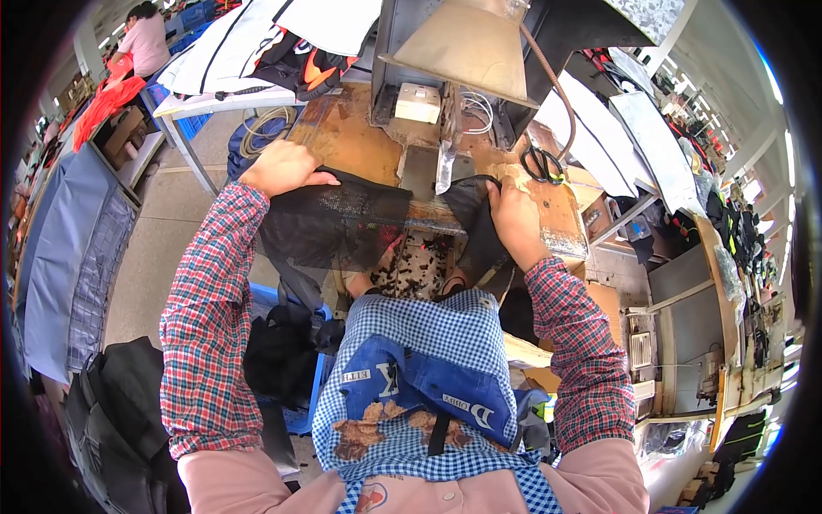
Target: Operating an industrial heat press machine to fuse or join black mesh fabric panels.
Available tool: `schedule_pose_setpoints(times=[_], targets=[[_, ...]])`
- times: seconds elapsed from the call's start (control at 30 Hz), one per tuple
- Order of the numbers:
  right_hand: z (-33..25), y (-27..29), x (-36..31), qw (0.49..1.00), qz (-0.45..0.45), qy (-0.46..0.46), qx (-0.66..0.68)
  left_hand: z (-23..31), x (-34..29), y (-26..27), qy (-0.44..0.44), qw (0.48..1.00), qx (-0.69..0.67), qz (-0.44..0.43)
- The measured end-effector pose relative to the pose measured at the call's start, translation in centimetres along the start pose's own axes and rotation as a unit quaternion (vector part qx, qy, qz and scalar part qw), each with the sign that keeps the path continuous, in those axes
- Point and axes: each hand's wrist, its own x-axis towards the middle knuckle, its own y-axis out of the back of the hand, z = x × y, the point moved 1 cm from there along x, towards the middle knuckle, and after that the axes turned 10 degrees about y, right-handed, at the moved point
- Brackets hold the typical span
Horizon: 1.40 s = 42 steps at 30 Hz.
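Note:
A piece of black mesh fabric (334,218) is stretched between my two hands, hanging over the near edge of the worn wooden work table (355,128). My left hand (284,168) is closed on its upper left corner, thumb lying along the edge. On the other side my right hand (519,218) grips the right end, where the cloth bunches and drops toward my lap. The middle of the mesh passes just in front of a dark metal machine (454,51) with a beige cover. Black-handled scissors (543,164) lie on the table beyond my right hand.
A white switch box (418,103) sits at the machine's base. White panels (591,141) lean at the right, and another table (223,103) bears white sheets at the back left. Near my left knee stands a blue crate (320,377) with black cloth. A person (147,43) is far off.

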Motion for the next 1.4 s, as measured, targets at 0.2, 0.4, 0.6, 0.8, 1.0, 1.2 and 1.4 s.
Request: schedule_pose_setpoints(times=[0.2,0.4,0.6,0.8,1.0,1.2,1.4], targets=[[0.1,-0.3,-0.2,1.000,0.020,0.004,-0.002,0.1,-0.2,0.2,-0.001,1.000,-0.004,-0.008],[0.7,-0.6,-0.1,1.000,0.006,0.012,0.010,0.4,-0.3,0.4,-0.008,1.000,-0.015,-0.005],[0.6,0.0,0.0,0.999,-0.010,0.003,0.035,0.4,-0.2,0.9,-0.012,0.999,-0.001,-0.037],[1.2,0.1,-0.1,0.999,-0.017,0.003,0.052,0.9,-0.3,1.6,-0.021,0.999,0.000,-0.026],[2.1,0.4,-0.7,0.997,0.008,0.002,0.074,1.2,-0.8,2.4,-0.023,0.999,-0.003,-0.026],[3.2,1.1,-1.2,0.992,0.024,-0.058,0.113,1.6,-1.9,2.9,-0.014,1.000,-0.009,-0.007],[3.3,0.6,-0.6,0.980,0.065,-0.091,0.167,5.0,-3.8,4.9,-0.025,0.997,-0.066,-0.007]])
